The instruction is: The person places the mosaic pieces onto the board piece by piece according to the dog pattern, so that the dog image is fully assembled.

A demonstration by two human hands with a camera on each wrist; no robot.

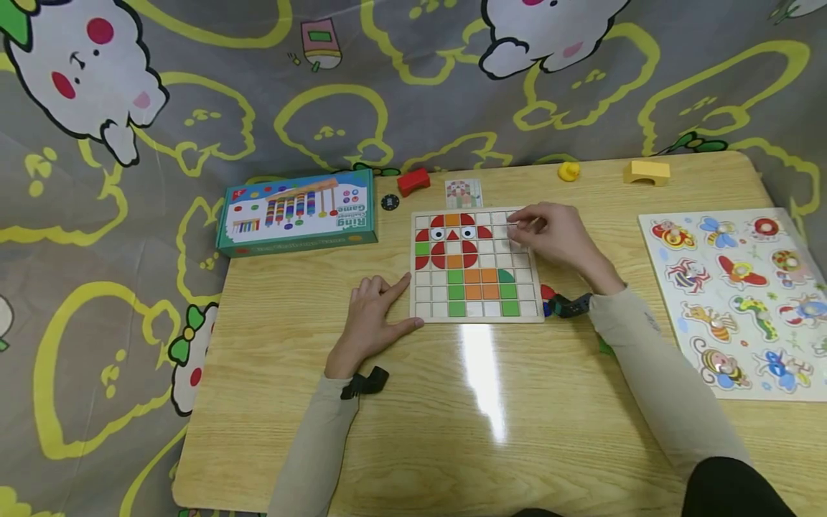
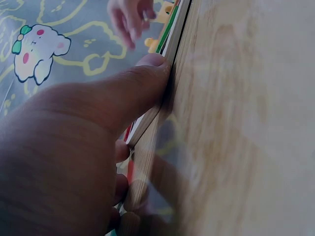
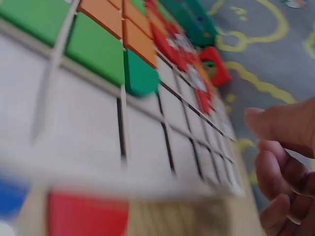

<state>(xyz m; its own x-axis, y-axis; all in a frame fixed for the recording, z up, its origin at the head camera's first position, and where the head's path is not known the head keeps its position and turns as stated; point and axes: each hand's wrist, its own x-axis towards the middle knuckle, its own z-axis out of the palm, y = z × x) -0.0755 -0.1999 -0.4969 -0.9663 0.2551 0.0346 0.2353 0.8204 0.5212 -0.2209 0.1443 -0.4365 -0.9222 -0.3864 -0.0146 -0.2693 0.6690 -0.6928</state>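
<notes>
A square grid board (image 1: 439,293) lies on the table, with red, orange, green and white tiles forming an owl-like picture with two eye tiles. At its left edge is my left hand (image 1: 371,316), thumb and index finger spread and touching the side; the thumb (image 2: 147,73) lies along the board's edge in the left wrist view. Over the board's upper right corner hovers my right hand (image 1: 558,233), fingers loosely bent. Nothing shows between its thumb (image 3: 268,120) and fingers in the right wrist view. A dark green rounded tile (image 3: 140,73) sits in the grid.
A small pattern card (image 1: 463,194) lies behind the board, with a red block (image 1: 413,182) and a game box (image 1: 297,212) to its left. Toward the back right are a yellow duck (image 1: 568,171) and yellow arch block (image 1: 648,172). An insect puzzle (image 1: 704,280) lies right.
</notes>
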